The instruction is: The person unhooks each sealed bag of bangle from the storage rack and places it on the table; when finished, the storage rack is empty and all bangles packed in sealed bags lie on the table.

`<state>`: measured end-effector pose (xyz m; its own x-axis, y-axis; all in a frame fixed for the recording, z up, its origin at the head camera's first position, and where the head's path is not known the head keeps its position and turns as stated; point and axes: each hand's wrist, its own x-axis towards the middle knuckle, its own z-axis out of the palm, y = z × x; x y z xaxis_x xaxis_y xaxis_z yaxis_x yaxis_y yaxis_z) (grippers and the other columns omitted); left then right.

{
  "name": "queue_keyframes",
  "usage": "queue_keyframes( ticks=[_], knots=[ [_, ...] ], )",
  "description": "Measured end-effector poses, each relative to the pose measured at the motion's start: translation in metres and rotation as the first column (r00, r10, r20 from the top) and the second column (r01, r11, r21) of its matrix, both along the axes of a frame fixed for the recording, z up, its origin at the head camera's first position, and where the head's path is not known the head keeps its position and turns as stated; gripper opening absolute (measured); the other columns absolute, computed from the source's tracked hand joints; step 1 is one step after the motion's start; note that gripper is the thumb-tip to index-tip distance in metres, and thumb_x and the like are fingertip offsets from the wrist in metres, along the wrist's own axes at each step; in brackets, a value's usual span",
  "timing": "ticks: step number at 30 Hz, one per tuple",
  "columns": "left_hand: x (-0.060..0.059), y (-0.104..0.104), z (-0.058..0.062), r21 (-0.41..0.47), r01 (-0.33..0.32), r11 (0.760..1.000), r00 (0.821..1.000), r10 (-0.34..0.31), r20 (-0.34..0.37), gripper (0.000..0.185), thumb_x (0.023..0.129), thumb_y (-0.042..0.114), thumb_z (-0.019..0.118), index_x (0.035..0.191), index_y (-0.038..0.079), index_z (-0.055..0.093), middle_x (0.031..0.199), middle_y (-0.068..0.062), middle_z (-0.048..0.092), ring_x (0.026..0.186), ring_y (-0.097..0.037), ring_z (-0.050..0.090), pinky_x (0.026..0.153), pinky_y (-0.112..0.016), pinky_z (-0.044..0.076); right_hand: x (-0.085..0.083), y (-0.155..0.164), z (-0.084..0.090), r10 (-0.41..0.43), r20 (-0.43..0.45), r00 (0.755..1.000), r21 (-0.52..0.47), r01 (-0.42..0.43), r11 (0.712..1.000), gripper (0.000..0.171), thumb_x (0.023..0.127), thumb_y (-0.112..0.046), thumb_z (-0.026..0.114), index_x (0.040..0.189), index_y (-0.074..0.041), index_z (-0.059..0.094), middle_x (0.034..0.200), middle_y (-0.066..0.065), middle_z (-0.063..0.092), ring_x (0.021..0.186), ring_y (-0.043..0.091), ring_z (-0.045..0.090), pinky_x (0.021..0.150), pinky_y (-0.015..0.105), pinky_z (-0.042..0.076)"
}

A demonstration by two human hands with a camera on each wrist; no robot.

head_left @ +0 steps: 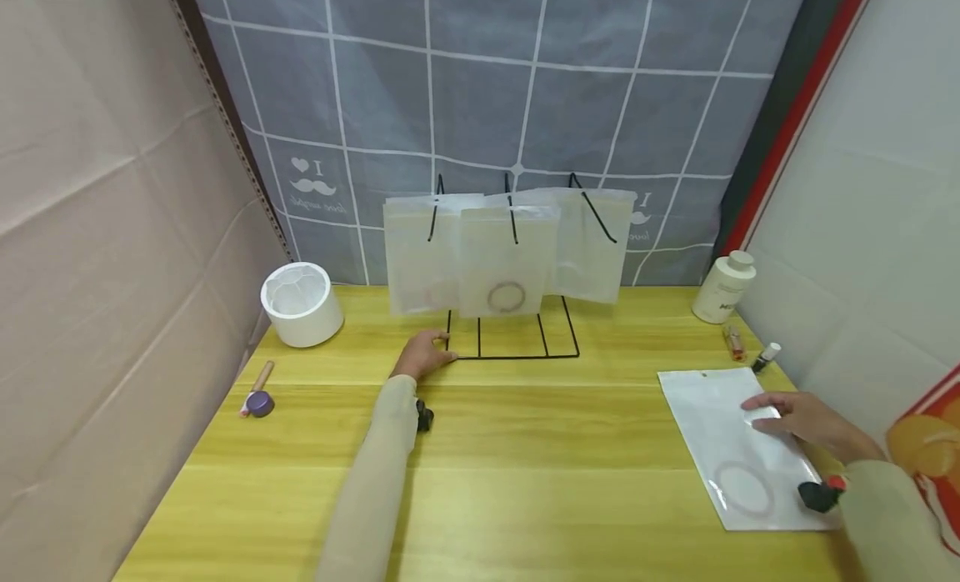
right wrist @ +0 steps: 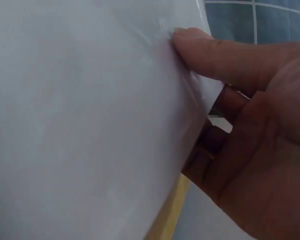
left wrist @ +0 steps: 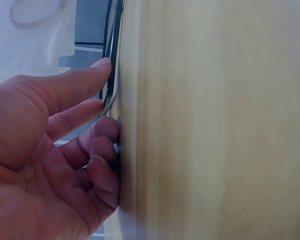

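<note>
Near the back of the table stands a black wire rack point(head_left: 517, 358), with several translucent pouches point(head_left: 423, 257) hanging on its hooks. A ring shape point(head_left: 506, 297) shows through the middle pouch. My left hand point(head_left: 422, 355) pinches the front left corner of the rack's base between thumb and index finger; the other fingers curl near the tabletop in the left wrist view. At the right, my right hand point(head_left: 813, 423) grips the edge of a flat white plastic pouch point(head_left: 705, 432). Its thumb point(right wrist: 210, 52) lies on the near face, with fingers behind. A pale ring shape shows near the pouch's lower end.
A white round container point(head_left: 303, 311) stands back left, with a wooden-handled tool point(head_left: 260, 378) and a purple lid point(head_left: 260, 403) in front. At the right are a white bottle point(head_left: 723, 290), a small reddish tube point(head_left: 733, 343) and a white-capped vial point(head_left: 766, 358). Curtained walls enclose the table.
</note>
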<state>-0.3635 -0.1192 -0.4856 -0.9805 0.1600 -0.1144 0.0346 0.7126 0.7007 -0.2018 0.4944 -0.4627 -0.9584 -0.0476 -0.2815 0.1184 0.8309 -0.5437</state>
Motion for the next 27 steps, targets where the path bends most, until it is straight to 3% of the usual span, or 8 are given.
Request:
queue_keyframes(
  ticks=[3,9,14,17,22,27],
  knots=[
    [0.001,0.001,0.003,-0.001,0.002,1.000,1.000,-0.002,0.009,0.052,0.096,0.024,0.072,0.143,0.010,0.058,0.153,-0.015,0.048,0.142,-0.039,0.041,0.113,-0.055,0.038,-0.004,0.004,-0.004,0.009,-0.034,0.999,0.044,-0.007,0.999,0.051,0.089,-0.033,0.077,0.124,0.003,0.067,0.124,0.030,0.061,0.103,0.031,0.055,0.079,0.033,0.047],
    [0.001,0.002,0.004,-0.012,0.000,1.000,1.000,0.000,0.012,0.051,0.096,0.024,0.071,0.143,0.010,0.058,0.152,-0.016,0.049,0.141,-0.039,0.042,0.112,-0.055,0.038,-0.010,0.011,-0.009,-0.028,-0.047,0.999,0.037,0.030,0.999,0.056,0.089,-0.036,0.077,0.125,0.005,0.065,0.126,0.038,0.053,0.104,0.041,0.051,0.081,0.040,0.047],
    [0.002,0.002,0.004,0.004,-0.001,1.000,1.000,0.001,0.019,0.052,0.095,0.024,0.072,0.143,0.010,0.058,0.152,-0.015,0.049,0.141,-0.039,0.042,0.112,-0.055,0.038,-0.010,0.012,-0.014,-0.017,-0.102,0.995,0.055,0.023,0.998,0.051,0.090,-0.032,0.077,0.123,0.005,0.067,0.106,0.019,0.062,0.091,0.027,0.050,0.074,0.031,0.043],
    [0.002,0.002,0.004,0.001,-0.003,1.000,1.000,0.003,0.014,0.052,0.095,0.024,0.072,0.143,0.010,0.058,0.151,-0.015,0.050,0.141,-0.039,0.042,0.112,-0.055,0.038,-0.008,0.012,-0.017,-0.027,-0.127,0.992,0.044,0.033,0.998,0.050,0.091,-0.030,0.076,0.123,0.006,0.067,0.097,0.008,0.058,0.085,0.017,0.044,0.067,0.024,0.038],
    [0.000,0.002,0.002,-0.008,0.004,1.000,1.000,-0.004,0.002,0.051,0.095,0.024,0.073,0.142,0.009,0.059,0.150,-0.016,0.051,0.140,-0.039,0.043,0.112,-0.054,0.039,-0.007,0.014,-0.021,-0.044,-0.144,0.989,0.028,0.048,0.998,0.047,0.093,-0.027,0.074,0.122,0.008,0.066,0.084,0.003,0.046,0.075,0.012,0.040,0.062,0.026,0.033],
    [0.001,0.001,0.001,-0.016,0.012,1.000,1.000,-0.012,0.003,0.051,0.095,0.024,0.072,0.142,0.008,0.059,0.151,-0.017,0.050,0.141,-0.039,0.043,0.112,-0.055,0.039,-0.008,0.015,-0.020,-0.054,-0.113,0.992,0.029,0.058,0.998,0.049,0.093,-0.030,0.074,0.122,0.008,0.065,0.084,0.004,0.047,0.078,0.016,0.042,0.062,0.026,0.033]
  ],
)
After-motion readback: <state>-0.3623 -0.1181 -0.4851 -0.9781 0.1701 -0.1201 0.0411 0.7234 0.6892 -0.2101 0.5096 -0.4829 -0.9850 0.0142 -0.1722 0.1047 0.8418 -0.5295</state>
